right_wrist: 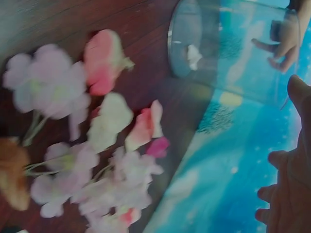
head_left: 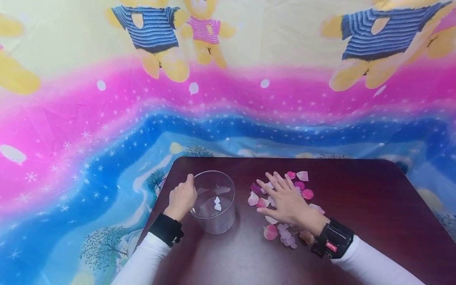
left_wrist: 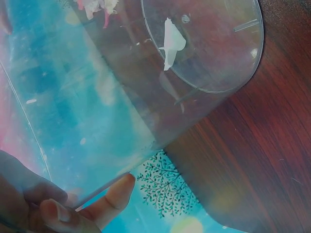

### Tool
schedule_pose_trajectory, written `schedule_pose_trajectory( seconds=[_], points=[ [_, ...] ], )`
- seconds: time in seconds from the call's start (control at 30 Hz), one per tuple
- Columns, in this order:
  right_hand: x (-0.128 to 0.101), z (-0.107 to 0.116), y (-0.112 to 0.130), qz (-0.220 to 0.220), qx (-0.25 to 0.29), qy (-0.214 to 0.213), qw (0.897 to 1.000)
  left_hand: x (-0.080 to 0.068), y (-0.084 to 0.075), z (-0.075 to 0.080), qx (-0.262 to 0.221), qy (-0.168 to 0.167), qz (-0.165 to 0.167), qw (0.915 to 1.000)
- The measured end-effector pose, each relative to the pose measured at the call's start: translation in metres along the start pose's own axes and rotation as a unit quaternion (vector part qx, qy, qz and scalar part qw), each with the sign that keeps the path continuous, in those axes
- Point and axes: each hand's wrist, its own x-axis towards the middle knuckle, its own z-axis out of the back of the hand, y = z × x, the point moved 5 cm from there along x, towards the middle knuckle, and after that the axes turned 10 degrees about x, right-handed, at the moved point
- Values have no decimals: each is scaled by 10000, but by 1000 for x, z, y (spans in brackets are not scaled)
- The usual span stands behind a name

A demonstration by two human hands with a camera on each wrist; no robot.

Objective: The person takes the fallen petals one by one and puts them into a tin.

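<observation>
At the table's left side, my left hand [head_left: 182, 198] grips the rim of a clear cylindrical container [head_left: 217, 225], with the thumb and fingers on either side of the wall in the left wrist view. A folded white scrap [left_wrist: 172, 43] lies on the container's bottom. My right hand [head_left: 290, 204] hovers palm down with fingers spread over scattered petals and flowers, holding nothing. Around it lie a pink petal [head_left: 270, 232], a bright pink petal [head_left: 307, 194], a pale petal [head_left: 302, 176] and pale lilac blossoms [right_wrist: 53, 82] with thin stems. The hand hides part of the pile.
A brown petal-like piece [head_left: 306, 236] lies by the right wrist. The dark red-brown table [head_left: 374, 221] has rounded far corners. Behind it hangs a colourful printed cloth [head_left: 249, 91] with bears and snowflakes. Each wrist wears a black band [head_left: 335, 238].
</observation>
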Motion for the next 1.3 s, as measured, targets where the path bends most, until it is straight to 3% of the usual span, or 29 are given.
schedule_pose_trajectory(
  seconds=[0.3,1.3],
  points=[
    [-9,-8,-32,-15,-35,-219,9998,1,1,1,9,-46,-2,10000],
    [-33,-11,-129,-1083,-486,315,9924,0,-1,0,7,17,-14,10000]
  ],
)
